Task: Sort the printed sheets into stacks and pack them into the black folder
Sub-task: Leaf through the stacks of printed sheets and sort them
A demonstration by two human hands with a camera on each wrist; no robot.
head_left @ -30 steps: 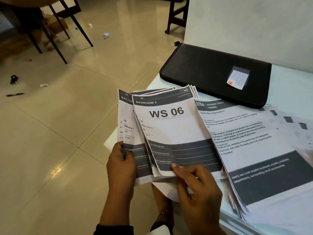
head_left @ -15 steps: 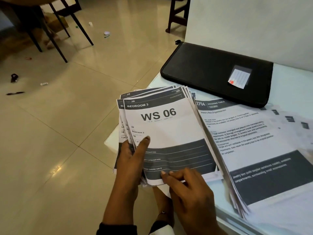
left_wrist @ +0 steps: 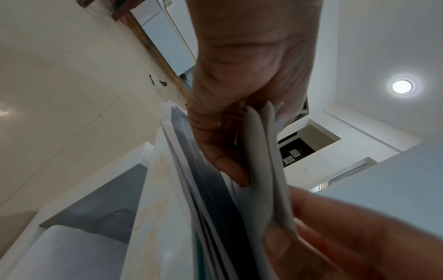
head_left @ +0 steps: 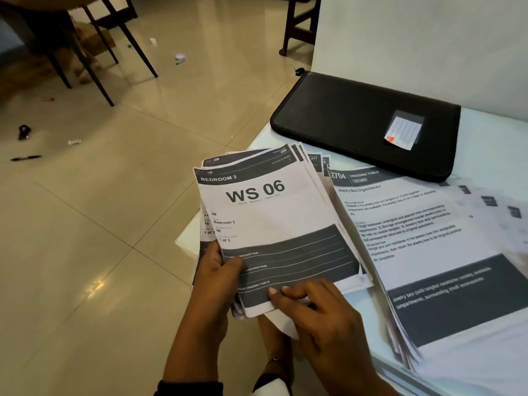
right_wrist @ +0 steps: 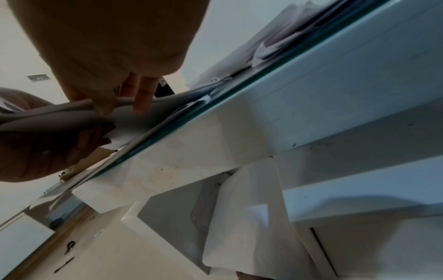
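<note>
Head view | both hands (head_left: 257, 292) grip sheet bundle (head_left: 274, 224) overhanging table edge (head_left: 185, 241)

- You see a glossy tiled floor (head_left: 94, 224) spreading to your left, catching a glint of light.
- Dark chair legs (head_left: 134, 44) stand at the far left, with a brown cardboard box (head_left: 95, 38) behind them.
- Small scraps of litter (head_left: 180, 58) and a dark pen (head_left: 25, 158) lie scattered across the tiles.
- A wooden furniture leg (head_left: 297, 27) stands beside the white wall (head_left: 428, 44).
- Overhead, a round ceiling light (left_wrist: 402, 86) glows.
</note>
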